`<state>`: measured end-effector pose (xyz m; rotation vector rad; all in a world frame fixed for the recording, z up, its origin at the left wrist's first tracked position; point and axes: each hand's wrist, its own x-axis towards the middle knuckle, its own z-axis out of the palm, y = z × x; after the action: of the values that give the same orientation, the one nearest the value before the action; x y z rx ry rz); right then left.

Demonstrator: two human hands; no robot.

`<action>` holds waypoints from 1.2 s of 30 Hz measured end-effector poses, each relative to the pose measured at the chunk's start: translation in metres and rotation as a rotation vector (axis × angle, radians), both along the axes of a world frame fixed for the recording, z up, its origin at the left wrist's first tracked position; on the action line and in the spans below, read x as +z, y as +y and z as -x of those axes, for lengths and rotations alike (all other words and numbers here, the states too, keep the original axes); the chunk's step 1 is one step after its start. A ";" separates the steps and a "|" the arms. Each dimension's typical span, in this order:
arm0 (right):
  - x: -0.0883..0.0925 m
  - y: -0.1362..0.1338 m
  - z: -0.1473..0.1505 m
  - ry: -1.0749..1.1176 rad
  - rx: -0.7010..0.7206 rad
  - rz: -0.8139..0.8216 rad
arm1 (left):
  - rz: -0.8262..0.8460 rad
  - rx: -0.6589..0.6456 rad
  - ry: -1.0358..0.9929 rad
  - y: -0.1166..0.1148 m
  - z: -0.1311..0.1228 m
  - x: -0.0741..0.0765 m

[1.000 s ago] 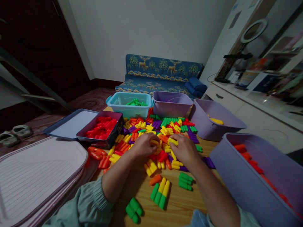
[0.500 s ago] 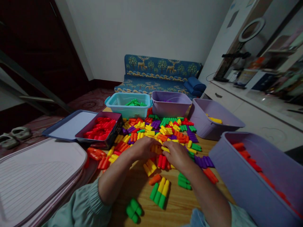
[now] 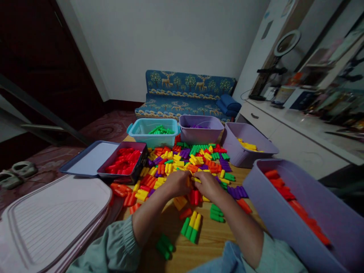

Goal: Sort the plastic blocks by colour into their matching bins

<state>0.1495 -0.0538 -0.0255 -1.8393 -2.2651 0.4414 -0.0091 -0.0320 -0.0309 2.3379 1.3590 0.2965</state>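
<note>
Both hands meet over a pile of bullet-shaped plastic building blocks on the wooden table (image 3: 207,237). My left hand (image 3: 178,183) has its fingers curled inward; the back of the hand hides most of what they grip, which looks like yellow blocks. My right hand (image 3: 207,184) pinches a yellow block (image 3: 196,179) right beside the left fingertips. Just under the hands lie red blocks (image 3: 195,197) and a yellow group (image 3: 180,203). Closer to me rest a joined green-and-yellow group (image 3: 191,227), an orange block (image 3: 185,213) and green blocks (image 3: 165,246).
Behind the pile stand a light-blue bin (image 3: 136,141) with green blocks and purple bins (image 3: 199,134) (image 3: 236,155). A larger purple bin (image 3: 273,204) with orange-red blocks is at right. On the left are a tin (image 3: 142,161) of red blocks and a pink folded board (image 3: 59,220).
The view has shifted slightly, so the scene sits a little differently in frame. My hands stay together over the pile, with the left fingers curled in closer.
</note>
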 end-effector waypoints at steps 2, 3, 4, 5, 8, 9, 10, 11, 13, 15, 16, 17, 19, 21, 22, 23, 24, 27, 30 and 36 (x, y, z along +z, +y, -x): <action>-0.007 -0.005 -0.005 0.124 -0.069 -0.017 | 0.039 0.010 -0.027 -0.005 0.001 -0.002; -0.012 -0.008 -0.008 0.208 -0.112 -0.012 | 0.063 0.020 -0.046 -0.007 0.002 -0.004; -0.017 -0.011 -0.011 0.307 -0.153 0.002 | 0.082 0.030 -0.067 -0.009 0.004 -0.006; -0.021 -0.014 -0.013 0.413 -0.187 0.019 | 0.096 0.041 -0.089 -0.009 0.007 -0.008; -0.026 -0.021 -0.018 0.692 -0.239 0.064 | 0.152 0.060 -0.228 -0.008 0.012 -0.009; -0.024 -0.022 -0.018 0.759 -0.247 0.078 | 0.194 0.073 -0.308 -0.006 0.012 -0.006; -0.021 -0.023 -0.018 0.817 -0.255 0.092 | 0.257 0.103 -0.406 -0.004 0.011 -0.002; -0.017 -0.023 -0.017 0.873 -0.261 0.105 | 0.337 0.148 -0.519 -0.003 0.010 0.003; -0.008 -0.022 -0.013 0.989 -0.264 0.131 | 0.523 0.255 -0.789 -0.001 0.004 0.014; -0.001 -0.020 -0.009 1.120 -0.262 0.153 | 0.709 0.336 -1.080 -0.002 -0.002 0.021; 0.001 -0.020 -0.006 1.188 -0.264 0.169 | 0.782 0.353 -1.215 -0.003 -0.006 0.023; 0.002 -0.019 -0.004 1.253 -0.271 0.188 | 0.841 0.366 -1.333 -0.004 -0.010 0.024; 0.002 -0.018 0.000 1.349 -0.287 0.225 | 0.928 0.418 -1.509 -0.008 -0.016 0.026; 0.000 -0.017 0.003 1.383 -0.301 0.239 | 0.989 0.493 -1.621 -0.011 -0.020 0.028; -0.001 -0.016 0.004 1.379 -0.311 0.234 | 1.020 0.526 -1.658 -0.013 -0.022 0.030; -0.002 -0.016 0.004 1.365 -0.322 0.222 | 1.055 0.551 -1.682 -0.014 -0.023 0.032; -0.003 -0.015 0.004 1.344 -0.330 0.210 | 1.090 0.570 -1.692 -0.015 -0.023 0.034; -0.007 -0.014 0.003 1.263 -0.332 0.192 | 1.155 0.599 -1.656 -0.018 -0.025 0.038; -0.009 -0.015 0.000 1.167 -0.343 0.180 | 1.150 0.581 -1.586 -0.020 -0.028 0.037; -0.010 -0.019 -0.006 1.093 -0.333 0.109 | 1.245 0.549 -1.502 -0.014 -0.045 0.039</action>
<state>0.1558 -0.0725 -0.0355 -1.3976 -1.1960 1.1542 0.0361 -0.0463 0.0084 0.3316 0.7964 0.8019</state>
